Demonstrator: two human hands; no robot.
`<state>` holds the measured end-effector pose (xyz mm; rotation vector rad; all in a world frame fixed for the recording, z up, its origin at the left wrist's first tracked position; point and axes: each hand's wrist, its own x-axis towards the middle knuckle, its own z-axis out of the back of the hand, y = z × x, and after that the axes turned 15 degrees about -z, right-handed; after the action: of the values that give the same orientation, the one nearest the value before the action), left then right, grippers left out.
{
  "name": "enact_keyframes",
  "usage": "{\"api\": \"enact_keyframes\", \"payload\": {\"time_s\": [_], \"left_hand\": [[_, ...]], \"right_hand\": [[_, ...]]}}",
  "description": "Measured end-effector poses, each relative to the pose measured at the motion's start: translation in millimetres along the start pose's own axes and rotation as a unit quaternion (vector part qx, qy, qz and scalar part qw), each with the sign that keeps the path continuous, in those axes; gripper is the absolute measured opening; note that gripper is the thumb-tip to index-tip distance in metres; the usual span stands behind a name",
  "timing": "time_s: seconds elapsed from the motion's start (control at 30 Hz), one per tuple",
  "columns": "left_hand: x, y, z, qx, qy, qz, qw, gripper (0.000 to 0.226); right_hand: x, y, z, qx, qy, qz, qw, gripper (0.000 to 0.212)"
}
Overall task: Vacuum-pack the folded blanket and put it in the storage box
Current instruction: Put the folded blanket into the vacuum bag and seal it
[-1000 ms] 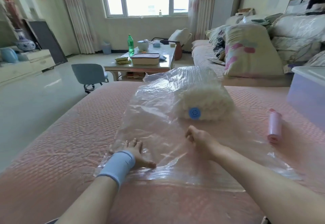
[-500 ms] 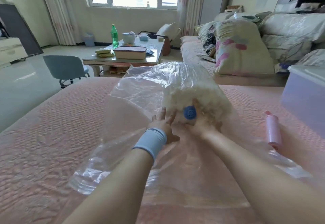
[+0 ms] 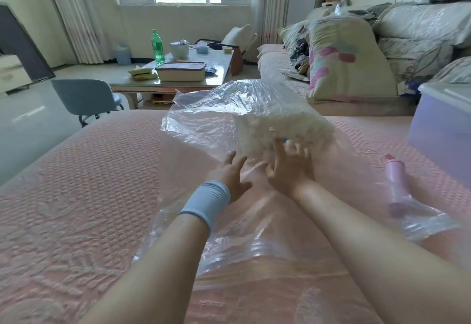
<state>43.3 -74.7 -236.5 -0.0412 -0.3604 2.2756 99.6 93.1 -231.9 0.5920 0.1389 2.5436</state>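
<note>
1. The white fluffy folded blanket [image 3: 280,125] is lying inside the clear plastic vacuum bag [image 3: 204,120], towards its far end, on the pink quilted bed [image 3: 89,183].
2. The person appears to be settling the blanket and pressing out air. This is probably going best with flat palms working evenly, with the blue round valve [image 3: 284,140] facing up and the ridged zip strip [image 3: 254,250] lying unwrinkled.
3. The left hand [image 3: 233,177], wearing a pale blue wristband, is spreading its fingers wide over the film just short of the blanket. Its grip is holding nothing.
4. The right hand [image 3: 290,171] is reaching its splayed fingers to the blanket's near edge, partly covering the valve. Its grip is also loose and clasping nothing, though blur is hiding the exact contact.
5. The pink cylindrical hand pump [image 3: 395,183] is lying just right of the bag, and the translucent lidded storage box [image 3: 443,125] is waiting beyond it.
</note>
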Motion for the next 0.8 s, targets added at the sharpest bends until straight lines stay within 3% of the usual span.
{"api": "enact_keyframes", "payload": {"time_s": [0.03,0.1,0.17,0.23,0.3,0.37,0.53,0.67,0.8], "left_hand": [[-10.9,0.5,0.6,0.022,0.001,0.017,1.000,0.075],[-36.3,2.2,-1.6,0.075,0.030,0.055,0.995,0.076],[-64.7,7.7,-3.3,0.083,0.088,0.098,0.988,0.088],[-93.4,18.9,-6.2,0.057,0.151,0.135,0.978,0.107],[-121.7,29.7,-8.7,0.031,0.199,0.148,0.968,0.123],[-145.2,37.0,-9.9,0.025,0.200,0.132,0.971,0.130],[-193.4,48.8,-13.4,0.034,0.126,0.087,0.988,0.114],[-229.0,54.9,-13.9,0.055,0.139,0.082,0.985,0.112],[-246.6,46.2,-4.3,0.054,0.129,0.085,0.987,0.100]], "right_hand": [[-10.9,7.3,5.3,0.004,0.013,0.049,0.999,0.073],[-37.0,16.7,12.6,0.018,0.132,0.104,0.986,0.067],[-63.0,21.6,18.4,0.000,0.277,0.100,0.956,0.085],[-84.2,22.0,22.3,-0.037,0.350,0.078,0.933,0.109],[-101.4,21.4,25.9,-0.063,0.370,0.070,0.924,0.115],[-115.5,21.4,32.0,-0.091,0.354,0.084,0.927,0.109],[-149.2,31.5,39.0,-0.126,0.219,0.148,0.956,0.087],[-174.5,37.9,33.1,-0.090,0.324,0.109,0.935,0.079],[-177.6,43.7,47.8,-0.033,0.355,0.076,0.931,0.068]]}}
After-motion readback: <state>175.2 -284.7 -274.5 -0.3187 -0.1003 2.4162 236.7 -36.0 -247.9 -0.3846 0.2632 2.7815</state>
